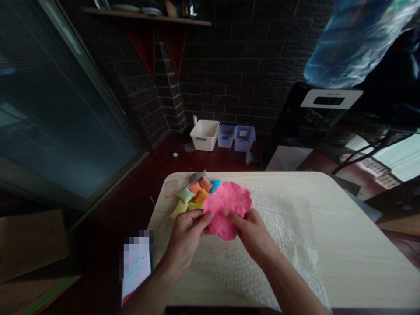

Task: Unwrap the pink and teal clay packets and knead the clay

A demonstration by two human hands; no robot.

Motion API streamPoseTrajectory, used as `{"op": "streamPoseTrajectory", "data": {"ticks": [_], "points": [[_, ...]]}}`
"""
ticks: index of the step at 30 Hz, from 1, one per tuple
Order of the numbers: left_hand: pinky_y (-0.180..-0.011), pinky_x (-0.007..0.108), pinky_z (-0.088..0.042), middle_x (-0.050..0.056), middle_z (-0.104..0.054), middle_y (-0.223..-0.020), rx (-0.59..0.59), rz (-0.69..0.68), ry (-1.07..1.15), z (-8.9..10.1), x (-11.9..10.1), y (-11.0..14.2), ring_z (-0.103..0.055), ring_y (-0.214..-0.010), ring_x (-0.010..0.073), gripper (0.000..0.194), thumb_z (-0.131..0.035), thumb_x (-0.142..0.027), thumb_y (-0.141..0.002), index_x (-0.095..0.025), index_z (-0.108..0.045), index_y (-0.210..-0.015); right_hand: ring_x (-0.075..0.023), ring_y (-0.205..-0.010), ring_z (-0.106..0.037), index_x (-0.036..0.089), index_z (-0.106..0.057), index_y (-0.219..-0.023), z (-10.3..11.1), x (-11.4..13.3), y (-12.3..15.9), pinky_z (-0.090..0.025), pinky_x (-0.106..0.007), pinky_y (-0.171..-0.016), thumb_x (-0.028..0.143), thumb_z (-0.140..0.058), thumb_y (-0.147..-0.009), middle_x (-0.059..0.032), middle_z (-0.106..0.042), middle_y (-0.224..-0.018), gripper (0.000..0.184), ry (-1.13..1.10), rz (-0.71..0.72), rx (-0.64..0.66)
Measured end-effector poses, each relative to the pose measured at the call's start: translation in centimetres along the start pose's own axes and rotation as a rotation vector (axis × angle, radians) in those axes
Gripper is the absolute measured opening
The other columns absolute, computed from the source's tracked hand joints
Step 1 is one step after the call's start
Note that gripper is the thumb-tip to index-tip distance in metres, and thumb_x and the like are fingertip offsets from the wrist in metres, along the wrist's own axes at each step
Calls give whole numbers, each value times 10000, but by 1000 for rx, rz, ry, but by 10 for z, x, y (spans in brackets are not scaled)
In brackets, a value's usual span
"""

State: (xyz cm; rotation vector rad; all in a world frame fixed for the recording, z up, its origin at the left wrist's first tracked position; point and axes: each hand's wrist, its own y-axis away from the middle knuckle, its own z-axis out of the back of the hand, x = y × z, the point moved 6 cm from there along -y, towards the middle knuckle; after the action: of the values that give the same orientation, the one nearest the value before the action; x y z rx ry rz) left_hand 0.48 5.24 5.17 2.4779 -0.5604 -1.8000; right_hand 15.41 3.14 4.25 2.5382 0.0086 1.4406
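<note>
A flat, ragged-edged sheet of pink modelling clay [229,203] is held up over the table between both hands. My left hand [188,229] pinches its left edge, thumb on top and fingers underneath. On the lower right side, my right hand [254,229] grips it the same way, its thumb pressed on the surface. Small packets in several colours lie just behind the clay, among them a pale green packet [186,195], an orange packet [202,195] and a blue packet [215,185]. The clay hides part of this pile.
Bubble wrap [288,227] covers the middle of the pale wooden table [348,245]. A lit screen [136,267] is at the left edge. On the floor beyond stand a white bin [204,142] and two clear bins [243,142]. A water dispenser [295,118] is at right, cardboard boxes [31,245] at left.
</note>
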Motion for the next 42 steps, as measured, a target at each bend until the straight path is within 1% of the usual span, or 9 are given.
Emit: {"op": "streamPoseTrajectory", "data": {"ticks": [5,10,16,19,22,26,29,35,42], "points": [[-743,305,-596,110,-789,-909,8,-13,29,-2,-6,2,-723,-824,215,324,-852,-395,-794,-119,-809,-958,-174,-684,-666,148,-768,-813,4,6,-1,-541,-300,-699,329,-911,-713,-50,-760,-784,251,69,42,-4],[-734,270,-564,94,-788,-966,107,37,72,-13,-2,3,-711,-831,192,348,-806,-393,-847,-172,-787,-1116,-152,-629,-618,154,-730,-762,1,8,3,-504,-274,-625,374,-872,-758,-32,-722,-731,262,170,79,13],[-855,330,-563,108,-803,-991,-4,-44,-46,-2,1,-1,-724,-882,224,311,-814,-365,-834,-150,-812,-1058,-126,-599,-550,159,-697,-767,0,6,2,-446,-244,-566,395,-867,-765,-11,-684,-719,291,306,142,7],[-792,315,-567,107,-808,-930,-33,-60,-122,2,-2,1,-727,-848,235,301,-828,-363,-812,-133,-824,-1005,-118,-573,-511,146,-689,-690,0,11,2,-419,-245,-554,385,-865,-762,-8,-654,-662,305,348,171,-1],[-715,285,-554,105,-806,-884,-16,-48,-134,-1,-3,4,-723,-804,227,296,-821,-372,-817,-128,-827,-984,-109,-543,-478,149,-674,-637,0,13,4,-404,-251,-548,380,-851,-773,4,-625,-616,321,293,158,2],[-820,322,-574,112,-805,-1020,33,-25,0,-9,-1,7,-737,-894,236,357,-815,-350,-833,-160,-790,-1135,-114,-550,-496,156,-672,-647,-2,11,5,-413,-251,-558,373,-847,-772,5,-637,-631,306,246,133,46],[-851,333,-579,125,-804,-1049,10,-28,-28,-9,0,6,-744,-932,254,389,-855,-332,-795,-145,-791,-1130,-118,-565,-511,154,-678,-683,-4,7,4,-416,-244,-555,389,-840,-788,0,-648,-652,305,284,143,77],[-838,329,-585,111,-816,-1023,-39,-97,-162,-5,-7,5,-751,-929,270,350,-868,-334,-775,-143,-813,-1062,-138,-630,-560,159,-677,-708,0,6,6,-462,-246,-596,421,-871,-751,-4,-660,-691,329,255,134,-34],[-800,314,-583,117,-809,-1033,24,-58,-125,-14,-7,10,-751,-919,261,333,-848,-349,-796,-159,-802,-1065,-100,-489,-449,163,-606,-568,2,11,8,-358,-235,-483,411,-902,-703,25,-578,-551,409,318,121,-73]]}}
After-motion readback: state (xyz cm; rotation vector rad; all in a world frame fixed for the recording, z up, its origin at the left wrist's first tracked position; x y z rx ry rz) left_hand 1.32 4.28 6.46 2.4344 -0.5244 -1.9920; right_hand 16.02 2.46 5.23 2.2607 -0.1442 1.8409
